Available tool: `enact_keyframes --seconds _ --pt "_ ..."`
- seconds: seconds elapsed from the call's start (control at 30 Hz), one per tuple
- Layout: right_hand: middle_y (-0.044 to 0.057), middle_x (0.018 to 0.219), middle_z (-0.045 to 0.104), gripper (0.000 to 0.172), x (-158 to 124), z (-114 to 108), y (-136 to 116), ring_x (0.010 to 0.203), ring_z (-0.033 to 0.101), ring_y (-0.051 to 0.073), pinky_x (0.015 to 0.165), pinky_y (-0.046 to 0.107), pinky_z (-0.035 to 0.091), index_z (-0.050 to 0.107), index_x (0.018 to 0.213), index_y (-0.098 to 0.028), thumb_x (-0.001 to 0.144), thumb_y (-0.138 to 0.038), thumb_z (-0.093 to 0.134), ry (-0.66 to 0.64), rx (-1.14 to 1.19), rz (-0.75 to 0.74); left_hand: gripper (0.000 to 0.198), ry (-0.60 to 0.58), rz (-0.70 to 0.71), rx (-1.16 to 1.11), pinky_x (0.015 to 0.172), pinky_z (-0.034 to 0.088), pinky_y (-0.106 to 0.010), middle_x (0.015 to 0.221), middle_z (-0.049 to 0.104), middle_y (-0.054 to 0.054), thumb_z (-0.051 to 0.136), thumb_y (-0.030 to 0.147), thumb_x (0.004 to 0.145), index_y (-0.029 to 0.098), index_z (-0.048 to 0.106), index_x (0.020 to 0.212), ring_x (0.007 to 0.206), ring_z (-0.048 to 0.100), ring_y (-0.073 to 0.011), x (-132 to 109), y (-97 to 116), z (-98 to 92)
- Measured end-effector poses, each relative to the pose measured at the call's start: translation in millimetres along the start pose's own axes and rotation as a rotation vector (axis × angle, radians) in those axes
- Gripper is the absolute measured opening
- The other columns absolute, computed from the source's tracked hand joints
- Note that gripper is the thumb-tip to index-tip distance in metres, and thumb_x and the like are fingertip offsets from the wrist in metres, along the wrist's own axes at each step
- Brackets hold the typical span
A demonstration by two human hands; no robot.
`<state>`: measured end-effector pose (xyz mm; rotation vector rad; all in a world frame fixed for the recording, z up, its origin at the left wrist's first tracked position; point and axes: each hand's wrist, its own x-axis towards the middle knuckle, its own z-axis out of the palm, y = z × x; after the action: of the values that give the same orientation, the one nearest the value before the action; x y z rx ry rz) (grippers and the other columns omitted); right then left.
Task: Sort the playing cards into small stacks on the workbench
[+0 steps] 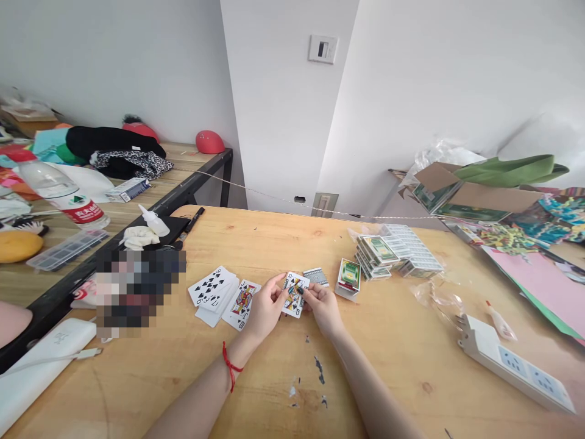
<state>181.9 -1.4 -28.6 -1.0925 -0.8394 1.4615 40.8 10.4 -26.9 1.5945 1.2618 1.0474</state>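
Observation:
My left hand (pixel 265 308) and my right hand (pixel 323 305) meet over the wooden table (pixel 388 366), both closed on a small stack of playing cards (pixel 294 292) with a queen face up. A red string circles my left wrist. To the left of my hands lie face-up cards: spades (pixel 211 288) and a jack (pixel 242 300). A single face-down card (pixel 315 277) lies just beyond my right hand. A green card box (pixel 350 278) stands to the right of it.
More card boxes (pixel 377 253) are stacked at the back right beside plastic wrap. A white power strip (pixel 516 364) lies at the right, a white power bank (pixel 41 360) at the left. A water bottle (pixel 59 192) and clutter fill the neighbouring table.

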Motion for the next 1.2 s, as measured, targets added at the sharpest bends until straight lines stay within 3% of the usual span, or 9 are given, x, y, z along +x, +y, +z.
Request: enact_keyframes --seconds 0.23,0.43,0.6,0.83,1.1,1.2 --pt "0.004 0.067 0.067 0.03 -1.5 1.2 -0.5 0.06 0.063 0.019 0.052 0.029 0.048 0.053 0.07 -0.017 0.062 -0.041 0.069 0.089 0.137 -0.047 0.035 0.061 0.082 0.035 0.063 0.047 -0.024 0.079 0.064 -0.005 0.053 0.032 0.077 0.017 0.055 0.109 0.068 0.058 -0.0136 -5.9 -6.7 5.4" --pt "0.004 0.069 0.067 0.03 -1.6 0.7 0.0 0.063 0.063 0.02 0.052 0.028 0.049 0.055 0.072 -0.016 0.061 -0.04 0.069 0.12 0.166 -0.049 0.033 0.108 0.141 0.099 0.072 0.049 -0.028 0.097 0.064 -0.009 0.054 0.031 0.077 0.018 0.057 0.108 0.081 0.061 -0.0172 -8.6 -6.9 9.4" --pt "0.003 0.069 0.067 0.03 0.4 0.3 2.3 0.06 0.062 0.017 0.051 0.027 0.048 0.056 0.073 -0.016 0.06 -0.038 0.07 0.16 0.185 -0.045 0.032 0.133 0.188 0.145 0.07 0.05 -0.028 0.095 0.065 -0.009 0.052 0.03 0.078 0.017 0.057 0.108 0.078 0.061 -0.0169 -8.8 -3.1 9.6" --pt "0.002 0.068 0.067 0.033 -1.9 -0.6 -2.3 0.059 0.063 0.019 0.051 0.029 0.049 0.055 0.088 -0.019 0.065 -0.038 0.067 0.058 0.161 -0.063 0.034 0.068 0.105 0.131 0.056 0.049 -0.024 0.081 0.066 -0.007 0.047 0.032 0.081 0.016 0.056 0.11 0.053 0.058 -0.0114 -7.6 -1.6 5.3" --pt "0.002 0.061 0.066 0.029 -0.9 1.1 -2.0 0.053 0.06 0.017 0.048 0.026 0.046 0.056 0.071 -0.016 0.062 -0.041 0.067 0.139 0.072 -0.065 0.032 0.096 0.203 0.197 0.07 0.049 -0.027 0.095 0.065 -0.009 0.052 0.031 0.079 0.017 0.058 0.106 0.076 0.061 -0.0168 -8.2 -2.1 1.8" --pt "0.001 0.058 0.065 0.031 -1.0 1.5 -0.9 0.052 0.06 0.017 0.048 0.025 0.045 0.055 0.07 -0.016 0.06 -0.043 0.068 0.158 0.055 -0.059 0.027 0.076 0.136 0.1 0.067 0.05 -0.026 0.091 0.067 -0.008 0.048 0.032 0.08 0.016 0.062 0.097 0.074 0.062 -0.0166 -5.8 -0.7 -0.7"
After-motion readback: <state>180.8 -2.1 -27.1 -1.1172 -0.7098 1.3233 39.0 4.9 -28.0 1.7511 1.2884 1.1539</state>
